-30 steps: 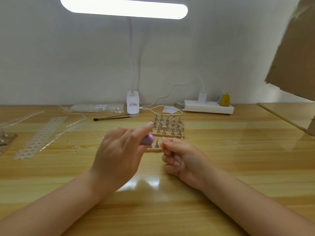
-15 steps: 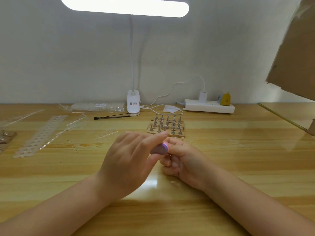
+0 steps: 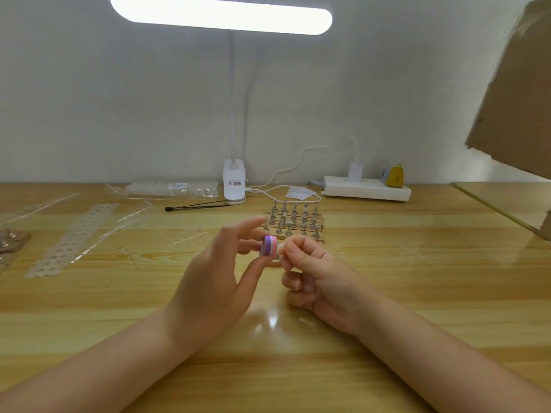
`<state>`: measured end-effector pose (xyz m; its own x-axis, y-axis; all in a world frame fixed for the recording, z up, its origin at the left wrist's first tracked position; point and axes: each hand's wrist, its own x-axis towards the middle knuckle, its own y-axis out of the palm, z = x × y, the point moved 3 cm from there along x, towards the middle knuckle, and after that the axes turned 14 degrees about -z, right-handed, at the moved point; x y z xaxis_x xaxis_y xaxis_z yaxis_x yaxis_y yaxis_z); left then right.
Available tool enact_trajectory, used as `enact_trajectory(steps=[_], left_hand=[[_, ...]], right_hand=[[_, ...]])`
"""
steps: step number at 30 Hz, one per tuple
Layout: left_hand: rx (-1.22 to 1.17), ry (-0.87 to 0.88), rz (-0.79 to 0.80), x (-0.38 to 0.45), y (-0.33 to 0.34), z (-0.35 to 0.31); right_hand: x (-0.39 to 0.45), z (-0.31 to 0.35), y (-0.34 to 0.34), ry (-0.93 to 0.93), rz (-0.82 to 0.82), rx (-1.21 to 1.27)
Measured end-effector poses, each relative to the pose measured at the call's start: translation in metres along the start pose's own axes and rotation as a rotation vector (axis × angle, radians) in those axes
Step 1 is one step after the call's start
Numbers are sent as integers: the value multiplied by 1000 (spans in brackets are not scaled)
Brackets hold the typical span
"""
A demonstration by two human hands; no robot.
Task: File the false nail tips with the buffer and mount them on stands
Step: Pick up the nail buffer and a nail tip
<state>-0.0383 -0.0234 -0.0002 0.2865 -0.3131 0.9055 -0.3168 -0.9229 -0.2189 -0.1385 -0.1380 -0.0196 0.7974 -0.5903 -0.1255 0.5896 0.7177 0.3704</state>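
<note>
L hand [image 3: 214, 281] pinches pink/purple buffer block [image 3: 269, 246] btwn thumb & fingers, above the desk [image 3: 417, 293]. R hand [image 3: 316, 269], fingers curled, pinches a clear nail tip [image 3: 281, 249] against buffer's side. Metal stands on wooden base [image 3: 293, 220] just behind both hands.

The buffer [image 3: 269, 245] is a small block with pink, purple and white layers, seen end-on and held up above the stands' wooden base. The nail tip [image 3: 281, 248] is a pale, clear sliver touching the buffer's right side; its shape is too small to tell. The stands [image 3: 293, 218] are little silver metal pegs standing upright in rows on a flat wooden base [image 3: 319, 240], just behind the buffer. Whether any stand carries a tip cannot be told.
</note>
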Motion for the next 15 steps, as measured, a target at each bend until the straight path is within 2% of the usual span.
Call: enact_trajectory(steps=[2, 6, 11, 15], left_hand=[[-64, -28, 2, -1, 2, -3], [2, -72, 85, -5, 5, 3], [-130, -33, 3, 0, 2, -1], [-34, -68, 78, -2, 4, 3]], right_hand=[[0, 0, 0, -6, 2, -4], [0, 1, -1, 3, -12, 23], [0, 0, 0, -8, -23, -5], [1, 1, -1, 4, -43, 28]])
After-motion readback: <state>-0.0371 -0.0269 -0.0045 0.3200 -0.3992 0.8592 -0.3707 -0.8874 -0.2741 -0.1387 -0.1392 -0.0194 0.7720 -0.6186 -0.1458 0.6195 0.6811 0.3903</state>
